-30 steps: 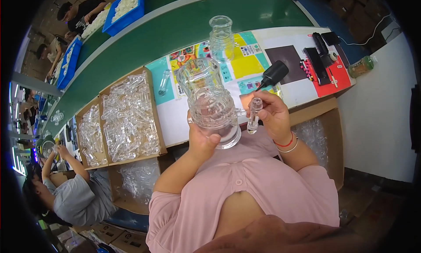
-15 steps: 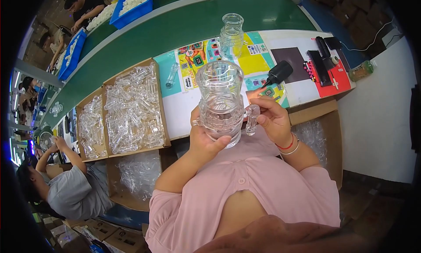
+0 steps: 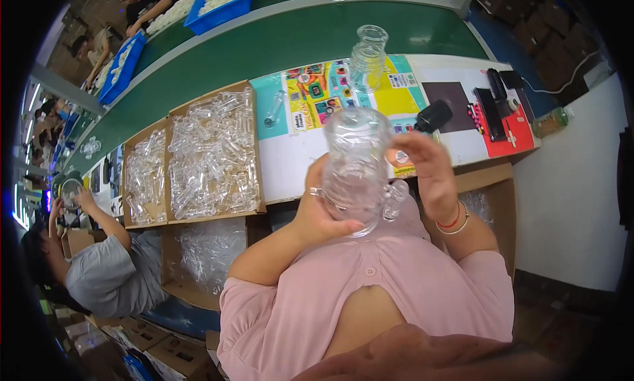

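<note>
1. I hold a clear glass vessel (image 3: 356, 166) up in front of my chest, between my two hands and above the near edge of the white work table (image 3: 290, 163).
2. My left hand (image 3: 321, 212) cups the vessel's left side and its rounded base, with the fingers wrapped around the glass and the thumb lying under the bottom.
3. My right hand (image 3: 422, 166) grips the vessel's right side, with the fingers curled onto the upper body.
4. A small clear side tube (image 3: 395, 199) juts from the vessel's lower right, just below my right palm and touching it or very nearly so; I cannot tell which.
5. The two hands sit close together, apart only by the width of the vessel clamped between them.
6. The vessel stands roughly upright, its open neck toward the table and its base toward me.
7. Beyond the vessel, farther across the table, a second tall glass vessel (image 3: 366, 67) stands on a colourful printed mat (image 3: 317, 94).
8. Just right of the vessel's top, a black cylindrical tool (image 3: 433, 115) lies on the table.
9. Left of the vessel, cardboard trays (image 3: 211, 156) hold heaps of small clear glass pieces.
10. Far left of the vessel, another person in a grey shirt (image 3: 99, 269) sits at the same table.
</note>
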Available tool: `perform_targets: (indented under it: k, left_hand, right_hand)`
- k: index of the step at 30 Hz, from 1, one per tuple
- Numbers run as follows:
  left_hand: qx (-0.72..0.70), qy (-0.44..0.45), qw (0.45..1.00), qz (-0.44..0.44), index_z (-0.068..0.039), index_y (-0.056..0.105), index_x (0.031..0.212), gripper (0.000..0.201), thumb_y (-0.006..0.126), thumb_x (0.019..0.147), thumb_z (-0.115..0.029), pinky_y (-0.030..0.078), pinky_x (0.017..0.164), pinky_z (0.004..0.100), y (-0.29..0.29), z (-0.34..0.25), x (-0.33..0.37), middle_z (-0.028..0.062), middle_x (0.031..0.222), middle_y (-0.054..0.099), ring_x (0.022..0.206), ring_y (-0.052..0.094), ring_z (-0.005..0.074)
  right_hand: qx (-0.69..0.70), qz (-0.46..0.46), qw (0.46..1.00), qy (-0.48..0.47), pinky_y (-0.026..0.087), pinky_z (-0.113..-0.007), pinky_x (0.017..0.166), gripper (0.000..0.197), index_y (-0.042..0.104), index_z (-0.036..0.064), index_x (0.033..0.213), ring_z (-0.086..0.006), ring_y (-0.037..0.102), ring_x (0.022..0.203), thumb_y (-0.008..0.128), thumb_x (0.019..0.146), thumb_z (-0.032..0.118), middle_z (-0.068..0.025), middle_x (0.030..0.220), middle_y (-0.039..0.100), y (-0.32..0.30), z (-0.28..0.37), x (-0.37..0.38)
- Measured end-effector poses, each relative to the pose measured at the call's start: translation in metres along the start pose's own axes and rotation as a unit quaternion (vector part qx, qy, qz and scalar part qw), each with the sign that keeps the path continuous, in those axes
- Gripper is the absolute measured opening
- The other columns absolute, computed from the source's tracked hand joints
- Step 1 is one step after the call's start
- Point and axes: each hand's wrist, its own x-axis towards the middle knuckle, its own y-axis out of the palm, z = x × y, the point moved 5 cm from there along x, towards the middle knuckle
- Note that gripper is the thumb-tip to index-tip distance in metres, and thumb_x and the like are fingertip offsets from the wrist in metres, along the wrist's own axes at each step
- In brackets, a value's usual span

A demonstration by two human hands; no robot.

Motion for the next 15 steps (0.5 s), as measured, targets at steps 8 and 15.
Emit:
perform_targets:
  k: [8, 15]
  left_hand:
    - [0.29, 0.26, 0.905, 0.171, -0.009, 0.047, 0.12, 0.08, 0.082, 0.049, -0.026, 0.042, 0.086, 0.0388, 0.032, -0.027, -0.02, 0.014, 0.112, 0.049, 0.103, 0.049, 0.0322]
    - [0.313, 0.307, 0.885, 0.157, -0.012, 0.046, 0.121, 0.081, 0.08, 0.05, -0.029, 0.043, 0.082, 0.0388, 0.027, -0.033, -0.034, 0.0118, 0.108, 0.05, 0.098, 0.051, 0.0326]
  right_hand:
    - [-0.005, 0.262, 0.965, 0.013, 0.03, -0.042, 0.1, 0.075, 0.034, -0.0035, 0.127, -0.0316, 0.042, 0.117, 0.027, 0.086, 0.059, -0.0212, 0.124, 0.044, 0.039, 0.01, -0.026]
    - [0.029, 0.29, 0.956, 0.023, 0.03, -0.05, 0.099, 0.048, 0.044, 0.0029, 0.12, -0.0356, 0.049, 0.111, 0.064, 0.076, 0.01, -0.021, 0.124, 0.045, 0.062, 0.018, -0.009]
